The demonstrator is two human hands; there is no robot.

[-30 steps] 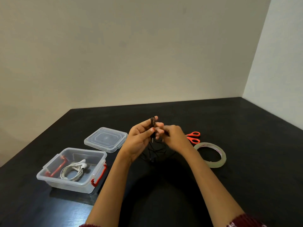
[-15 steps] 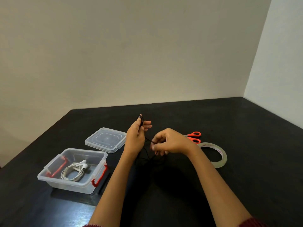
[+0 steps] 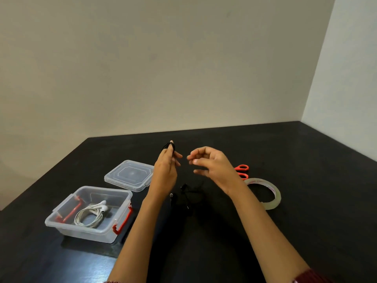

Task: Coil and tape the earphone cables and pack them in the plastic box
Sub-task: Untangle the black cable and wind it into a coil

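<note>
My left hand (image 3: 165,170) is raised above the black table with its fingers straight, and several loops of the black earphone cable (image 3: 169,145) are wound round the fingertips. The rest of that cable lies loose on the table below, ending in an earbud (image 3: 171,195). My right hand (image 3: 213,166) hovers just right of the left, its thumb and forefinger pinched together as if on the thin cable, which is barely visible there. The clear plastic box (image 3: 89,232) with red clips stands open at the left, and a coiled white earphone (image 3: 91,215) lies inside it.
The box lid (image 3: 130,175) lies flat behind the box. Orange-handled scissors (image 3: 242,170) and a roll of clear tape (image 3: 273,201) sit to the right of my right wrist. Walls close off the table at the back and right.
My hands were together, then came apart. The right hand dropped below the left, then rose level with it. The left hand lifted with cable loops on its fingers.
</note>
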